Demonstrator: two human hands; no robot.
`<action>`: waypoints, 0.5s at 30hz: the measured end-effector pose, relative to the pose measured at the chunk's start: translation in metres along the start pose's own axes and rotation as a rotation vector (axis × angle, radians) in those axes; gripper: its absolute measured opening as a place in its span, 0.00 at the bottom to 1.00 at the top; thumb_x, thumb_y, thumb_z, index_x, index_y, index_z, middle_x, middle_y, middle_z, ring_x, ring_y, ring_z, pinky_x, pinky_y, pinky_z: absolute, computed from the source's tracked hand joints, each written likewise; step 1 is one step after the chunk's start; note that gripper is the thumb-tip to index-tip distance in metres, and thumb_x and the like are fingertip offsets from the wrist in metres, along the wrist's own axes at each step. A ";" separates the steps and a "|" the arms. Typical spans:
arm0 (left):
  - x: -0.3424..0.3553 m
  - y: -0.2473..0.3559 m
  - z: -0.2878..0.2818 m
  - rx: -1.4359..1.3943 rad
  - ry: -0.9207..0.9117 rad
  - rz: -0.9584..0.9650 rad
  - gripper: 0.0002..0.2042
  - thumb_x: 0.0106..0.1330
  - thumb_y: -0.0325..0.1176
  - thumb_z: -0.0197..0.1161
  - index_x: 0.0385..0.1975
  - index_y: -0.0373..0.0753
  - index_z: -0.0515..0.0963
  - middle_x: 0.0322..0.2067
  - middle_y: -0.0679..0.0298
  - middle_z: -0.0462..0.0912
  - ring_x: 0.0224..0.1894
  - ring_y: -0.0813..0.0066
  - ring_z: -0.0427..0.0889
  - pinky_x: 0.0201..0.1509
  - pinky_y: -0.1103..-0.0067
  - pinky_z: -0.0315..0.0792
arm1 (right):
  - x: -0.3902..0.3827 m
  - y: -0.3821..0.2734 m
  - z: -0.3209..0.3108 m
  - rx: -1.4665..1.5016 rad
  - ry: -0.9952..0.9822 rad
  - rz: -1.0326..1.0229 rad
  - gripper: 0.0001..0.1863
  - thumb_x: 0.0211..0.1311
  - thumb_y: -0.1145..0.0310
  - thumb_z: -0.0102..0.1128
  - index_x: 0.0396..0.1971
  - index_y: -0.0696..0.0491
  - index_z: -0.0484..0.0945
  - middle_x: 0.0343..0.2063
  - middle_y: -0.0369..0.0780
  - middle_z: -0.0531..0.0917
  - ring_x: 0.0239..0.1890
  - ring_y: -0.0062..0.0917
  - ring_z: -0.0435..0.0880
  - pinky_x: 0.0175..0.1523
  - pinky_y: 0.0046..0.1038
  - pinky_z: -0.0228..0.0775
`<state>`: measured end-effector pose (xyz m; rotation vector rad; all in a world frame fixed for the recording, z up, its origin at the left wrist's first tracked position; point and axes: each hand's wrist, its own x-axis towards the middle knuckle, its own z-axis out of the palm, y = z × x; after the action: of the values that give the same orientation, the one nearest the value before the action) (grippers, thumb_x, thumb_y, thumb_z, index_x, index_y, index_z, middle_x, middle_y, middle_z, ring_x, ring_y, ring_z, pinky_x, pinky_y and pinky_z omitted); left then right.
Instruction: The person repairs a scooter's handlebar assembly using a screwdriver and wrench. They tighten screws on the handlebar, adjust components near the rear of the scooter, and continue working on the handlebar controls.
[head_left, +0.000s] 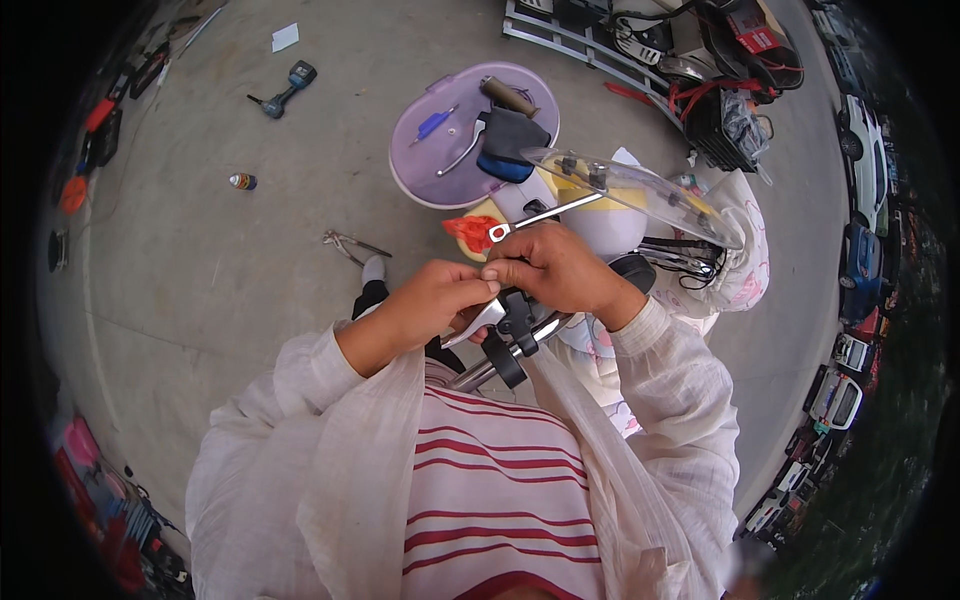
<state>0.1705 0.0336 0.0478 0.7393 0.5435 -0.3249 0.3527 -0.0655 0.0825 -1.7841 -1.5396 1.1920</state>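
My left hand and my right hand meet over the handlebar of a scooter, fingertips pinched together. Whatever they pinch is hidden by the fingers. Just below them sit a silver brake lever and its black clamp, with a black ring round the bar nearer my body. Beyond my right hand, a silver rod with an eye end runs toward a clear windshield. An orange-red crumpled piece lies just past my fingers.
A purple basin ahead holds a lever, a blue tool, a cylinder and a dark pouch. Pliers, a small bottle and a cordless drill lie on the concrete floor at left. A loaded metal rack stands far right.
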 end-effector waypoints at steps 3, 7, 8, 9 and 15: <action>-0.002 0.001 -0.003 -0.025 -0.009 -0.006 0.10 0.68 0.35 0.57 0.38 0.34 0.76 0.32 0.62 0.82 0.30 0.75 0.83 0.36 0.80 0.77 | 0.003 0.003 -0.002 0.183 -0.063 0.094 0.14 0.59 0.58 0.64 0.28 0.55 0.83 0.24 0.44 0.81 0.27 0.37 0.79 0.34 0.33 0.69; -0.003 -0.002 -0.005 0.015 0.038 0.074 0.08 0.68 0.33 0.58 0.38 0.35 0.76 0.32 0.62 0.82 0.32 0.73 0.83 0.38 0.79 0.77 | 0.002 -0.005 -0.002 0.092 -0.062 0.121 0.13 0.59 0.60 0.64 0.28 0.56 0.83 0.23 0.45 0.81 0.26 0.37 0.79 0.33 0.34 0.69; -0.004 -0.002 -0.006 -0.001 0.021 0.058 0.07 0.68 0.32 0.59 0.38 0.35 0.76 0.32 0.62 0.82 0.33 0.73 0.83 0.39 0.79 0.77 | 0.001 -0.011 -0.001 0.014 -0.038 0.087 0.13 0.58 0.60 0.64 0.28 0.56 0.83 0.23 0.45 0.81 0.27 0.38 0.79 0.33 0.34 0.69; -0.004 -0.002 -0.008 -0.017 0.006 0.041 0.07 0.67 0.32 0.59 0.38 0.35 0.76 0.32 0.62 0.82 0.33 0.73 0.84 0.39 0.78 0.77 | 0.000 -0.018 0.000 -0.061 -0.014 0.050 0.13 0.58 0.61 0.65 0.28 0.57 0.83 0.23 0.46 0.80 0.27 0.38 0.79 0.33 0.34 0.69; -0.007 -0.011 -0.014 -0.190 -0.032 0.022 0.09 0.66 0.32 0.60 0.40 0.34 0.75 0.35 0.61 0.82 0.36 0.71 0.85 0.41 0.76 0.79 | 0.008 -0.017 0.005 -0.005 -0.018 0.038 0.12 0.55 0.64 0.66 0.26 0.59 0.82 0.21 0.47 0.80 0.26 0.41 0.79 0.34 0.36 0.69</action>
<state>0.1549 0.0364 0.0377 0.5552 0.5280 -0.2598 0.3393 -0.0551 0.0917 -1.8180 -1.5265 1.2261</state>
